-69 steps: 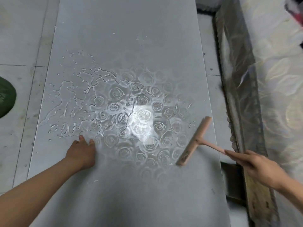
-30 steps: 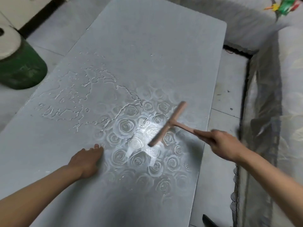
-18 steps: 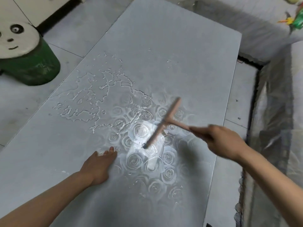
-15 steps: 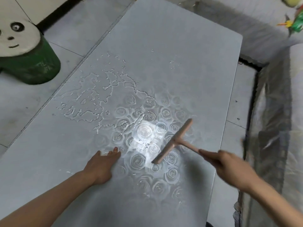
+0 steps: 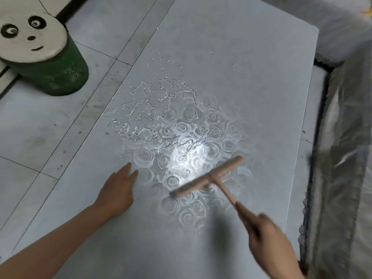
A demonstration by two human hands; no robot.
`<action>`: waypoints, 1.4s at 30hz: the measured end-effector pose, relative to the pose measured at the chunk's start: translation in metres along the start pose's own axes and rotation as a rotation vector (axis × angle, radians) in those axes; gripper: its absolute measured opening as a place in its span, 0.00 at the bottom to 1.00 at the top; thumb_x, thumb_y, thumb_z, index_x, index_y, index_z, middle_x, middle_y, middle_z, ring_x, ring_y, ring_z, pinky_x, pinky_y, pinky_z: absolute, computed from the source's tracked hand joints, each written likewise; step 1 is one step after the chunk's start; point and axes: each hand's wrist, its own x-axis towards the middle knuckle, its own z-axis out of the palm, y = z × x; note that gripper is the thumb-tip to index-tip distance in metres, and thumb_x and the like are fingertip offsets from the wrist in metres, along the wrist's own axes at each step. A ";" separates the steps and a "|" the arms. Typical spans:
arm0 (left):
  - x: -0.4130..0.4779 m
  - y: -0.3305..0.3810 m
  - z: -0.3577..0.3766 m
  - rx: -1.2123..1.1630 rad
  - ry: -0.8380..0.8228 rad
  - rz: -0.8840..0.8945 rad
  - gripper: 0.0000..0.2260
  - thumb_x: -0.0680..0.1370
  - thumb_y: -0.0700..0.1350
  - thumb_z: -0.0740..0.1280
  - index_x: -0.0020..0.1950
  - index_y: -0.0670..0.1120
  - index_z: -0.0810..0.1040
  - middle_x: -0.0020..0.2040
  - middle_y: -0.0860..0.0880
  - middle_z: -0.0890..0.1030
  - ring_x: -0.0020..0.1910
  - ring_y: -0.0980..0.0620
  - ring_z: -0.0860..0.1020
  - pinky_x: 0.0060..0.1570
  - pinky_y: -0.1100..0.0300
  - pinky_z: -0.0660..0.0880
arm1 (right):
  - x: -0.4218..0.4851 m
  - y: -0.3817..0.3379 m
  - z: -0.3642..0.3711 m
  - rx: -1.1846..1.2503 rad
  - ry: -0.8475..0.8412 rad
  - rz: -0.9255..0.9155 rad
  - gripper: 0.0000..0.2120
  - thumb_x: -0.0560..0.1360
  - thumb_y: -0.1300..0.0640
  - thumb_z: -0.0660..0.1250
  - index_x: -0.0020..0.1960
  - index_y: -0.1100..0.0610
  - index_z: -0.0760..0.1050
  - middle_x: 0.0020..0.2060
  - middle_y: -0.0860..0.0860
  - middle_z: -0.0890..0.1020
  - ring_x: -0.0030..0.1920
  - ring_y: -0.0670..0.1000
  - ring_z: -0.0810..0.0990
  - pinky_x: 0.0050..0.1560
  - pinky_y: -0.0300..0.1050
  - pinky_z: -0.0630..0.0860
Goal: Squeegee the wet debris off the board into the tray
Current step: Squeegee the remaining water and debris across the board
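While the left hand (image 5: pixel 117 193) lies flat, palm down, on the grey board (image 5: pixel 231 67), its fingers (image 5: pixel 128 170) are extended and close together, holding nothing, with the tips touching the near-left edge of the wet area. The right hand (image 5: pixel 269 246), blurred by motion, has its fingers wrapped around the lower end of the handle of a pinkish T-shaped squeegee (image 5: pixel 211 179). The squeegee's crossbar lies diagonally across the board, its right end farther from the viewer than its left, at the near edge of a bright glare spot; whether the blade edge touches the surface cannot be told. Water (image 5: pixel 153 109) spreads in irregular pools and droplets over the middle of the board, farther away and to the left of the squeegee, and a pattern of rose shapes (image 5: pixel 189 115) shows in the wet sheen. A dark-rimmed tray (image 5: pixel 342 178) lined with a shiny translucent sheet runs along the board's right side. On the tiled floor (image 5: pixel 50 127) to the left stands a green stool (image 5: pixel 50 71) whose pale top bears a panda face.
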 end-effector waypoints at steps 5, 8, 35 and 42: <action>-0.017 -0.046 -0.006 0.050 -0.087 -0.109 0.30 0.80 0.42 0.55 0.79 0.45 0.47 0.78 0.42 0.41 0.78 0.47 0.45 0.75 0.56 0.47 | -0.039 -0.072 0.062 0.053 -0.004 0.166 0.23 0.80 0.52 0.57 0.73 0.37 0.59 0.42 0.52 0.71 0.48 0.57 0.80 0.46 0.48 0.73; -0.020 -0.066 -0.006 0.060 -0.087 -0.116 0.30 0.80 0.42 0.56 0.79 0.44 0.46 0.78 0.41 0.40 0.78 0.46 0.44 0.75 0.55 0.47 | -0.020 -0.100 0.077 0.144 0.054 0.194 0.22 0.81 0.53 0.55 0.73 0.38 0.60 0.41 0.52 0.70 0.48 0.59 0.79 0.46 0.49 0.72; -0.043 -0.169 -0.006 -0.270 -0.185 -0.406 0.31 0.79 0.39 0.57 0.78 0.41 0.46 0.77 0.41 0.59 0.71 0.41 0.65 0.67 0.53 0.64 | -0.086 -0.236 0.133 0.211 0.106 0.279 0.23 0.79 0.53 0.60 0.72 0.39 0.63 0.38 0.53 0.70 0.41 0.61 0.79 0.41 0.50 0.74; -0.043 -0.184 -0.007 -0.404 -0.203 -0.414 0.29 0.78 0.39 0.58 0.78 0.45 0.52 0.74 0.40 0.65 0.70 0.41 0.67 0.66 0.56 0.65 | -0.031 -0.288 0.155 0.387 0.000 0.249 0.21 0.81 0.57 0.54 0.72 0.44 0.67 0.46 0.55 0.75 0.49 0.57 0.78 0.52 0.46 0.71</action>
